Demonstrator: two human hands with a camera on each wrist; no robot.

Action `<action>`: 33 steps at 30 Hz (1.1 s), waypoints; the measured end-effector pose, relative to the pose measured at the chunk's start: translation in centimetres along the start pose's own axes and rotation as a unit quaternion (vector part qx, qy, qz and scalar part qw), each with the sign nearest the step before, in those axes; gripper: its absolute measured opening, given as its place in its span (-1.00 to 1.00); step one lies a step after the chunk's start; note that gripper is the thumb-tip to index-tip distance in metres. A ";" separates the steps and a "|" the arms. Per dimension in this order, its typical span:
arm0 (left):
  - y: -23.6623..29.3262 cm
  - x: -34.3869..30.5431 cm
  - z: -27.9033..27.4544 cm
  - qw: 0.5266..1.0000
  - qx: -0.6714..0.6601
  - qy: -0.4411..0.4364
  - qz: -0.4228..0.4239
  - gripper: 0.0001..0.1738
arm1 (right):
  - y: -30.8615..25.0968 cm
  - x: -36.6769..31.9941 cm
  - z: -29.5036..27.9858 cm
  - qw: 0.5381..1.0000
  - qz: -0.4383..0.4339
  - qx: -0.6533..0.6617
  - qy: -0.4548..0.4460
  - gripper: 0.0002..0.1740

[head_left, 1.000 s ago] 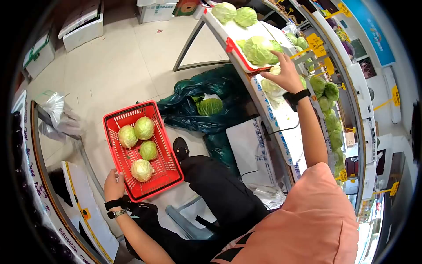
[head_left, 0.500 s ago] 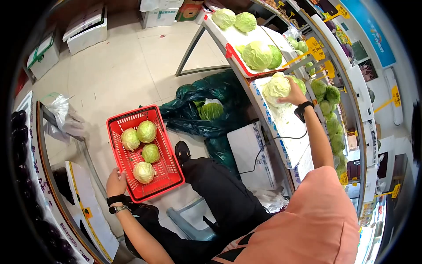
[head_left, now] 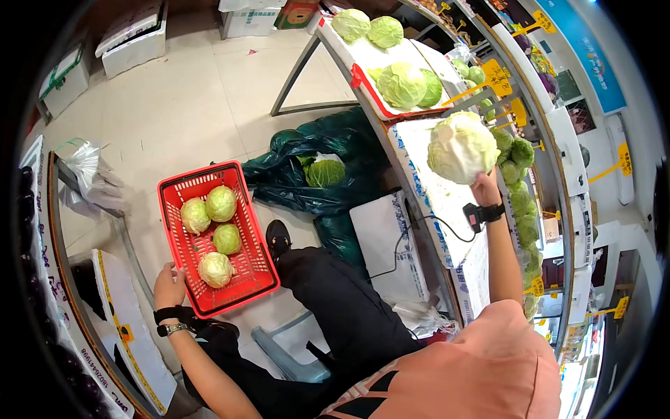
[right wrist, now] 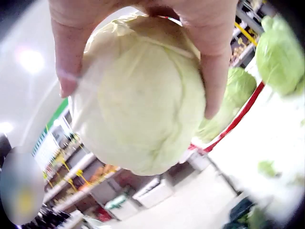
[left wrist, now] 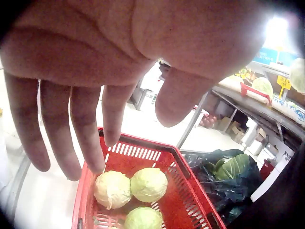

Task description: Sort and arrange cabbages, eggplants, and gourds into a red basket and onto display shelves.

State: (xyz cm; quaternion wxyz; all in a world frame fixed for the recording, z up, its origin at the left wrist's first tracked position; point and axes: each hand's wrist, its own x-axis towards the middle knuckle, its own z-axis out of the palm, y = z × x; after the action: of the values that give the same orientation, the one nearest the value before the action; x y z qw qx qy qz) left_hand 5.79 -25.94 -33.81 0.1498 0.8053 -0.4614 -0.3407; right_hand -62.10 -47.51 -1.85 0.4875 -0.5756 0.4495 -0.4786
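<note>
My right hand (head_left: 486,183) holds a large pale cabbage (head_left: 460,148) up over the white shelf. In the right wrist view, thumb and fingers (right wrist: 215,88) curve round opposite sides of this cabbage (right wrist: 138,105). At the left side of a red plastic basket (head_left: 237,302) is my left hand (head_left: 169,288), its fingertips right by the rim. The left wrist view shows those fingers (left wrist: 57,124) extended and slightly spread, with nothing in the palm. Several smaller cabbages (head_left: 222,202) lie inside the basket.
More cabbages (head_left: 401,85) sit in a red-edged tray on the stand. A dark green plastic bag (head_left: 279,167) with a leafy cabbage (head_left: 326,171) lies on the floor. A cable (head_left: 405,244) hangs beside the shelf. Yellow price signs (head_left: 497,78) jut out, and a grey stool (head_left: 286,353) stands near my legs.
My right hand reached down to the shelf, took hold of the pale cabbage and raised it toward me. The left hand has stayed beside the basket.
</note>
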 end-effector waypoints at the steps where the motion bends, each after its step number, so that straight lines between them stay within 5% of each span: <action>1: 0.0 0.0 -0.2 1.000 0.004 0.001 0.000 -0.54 | 0.3 -0.7 0.9 0.995 0.015 0.096 -0.038 0.12; 3: -0.3 0.2 0.3 0.999 -0.033 0.009 0.014 -0.55 | 1.8 -1.9 3.5 0.987 0.028 0.152 -0.042 0.18; 6: 2.6 -0.9 -1.8 0.999 -0.045 0.018 0.013 -0.56 | 2.0 -1.3 14.4 0.991 0.036 -0.020 -0.126 0.40; 8: 1.5 -1.0 -1.7 0.999 -0.026 0.029 0.019 -0.51 | 2.4 -1.5 26.5 0.971 -0.091 -0.134 -0.177 0.34; 9: 1.1 -0.8 -1.9 0.999 -0.030 0.011 0.002 -0.49 | 4.6 -0.7 29.1 0.924 -0.175 -0.246 -0.236 0.26; 11: 0.2 -1.1 -2.5 0.999 -0.036 0.025 -0.004 -0.48 | 6.6 -0.3 36.5 0.751 -0.305 -0.457 -0.367 0.11; 16: -0.4 -2.2 -3.6 0.996 -0.030 0.068 -0.039 -0.48 | 22.6 -1.1 49.0 0.701 -0.290 -0.424 -0.494 -0.03; 22: -0.5 -3.6 -4.4 0.995 -0.008 0.097 -0.037 -0.54 | 38.2 -2.6 55.8 0.597 -0.332 -0.506 -0.526 -0.13; 26: -0.3 -4.3 -5.6 0.994 -0.017 0.086 -0.061 -0.51 | 41.9 -2.1 57.5 0.533 -0.341 -0.544 -0.550 -0.13; 29: -0.4 -4.2 -5.6 0.994 -0.012 0.091 -0.062 -0.51 | 45.0 -1.7 57.8 0.524 -0.388 -0.534 -0.539 -0.15; 33: -0.3 -4.1 -5.2 0.994 -0.006 0.099 -0.048 -0.57 | 48.0 -1.1 57.6 0.568 -0.369 -0.525 -0.516 -0.14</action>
State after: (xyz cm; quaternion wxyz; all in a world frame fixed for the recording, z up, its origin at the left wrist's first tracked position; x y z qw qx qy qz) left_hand 8.15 -22.67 -28.51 0.1834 0.8557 -0.4026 -0.2687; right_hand -7.74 -44.68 -53.37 0.0298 -0.9954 0.0426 0.0809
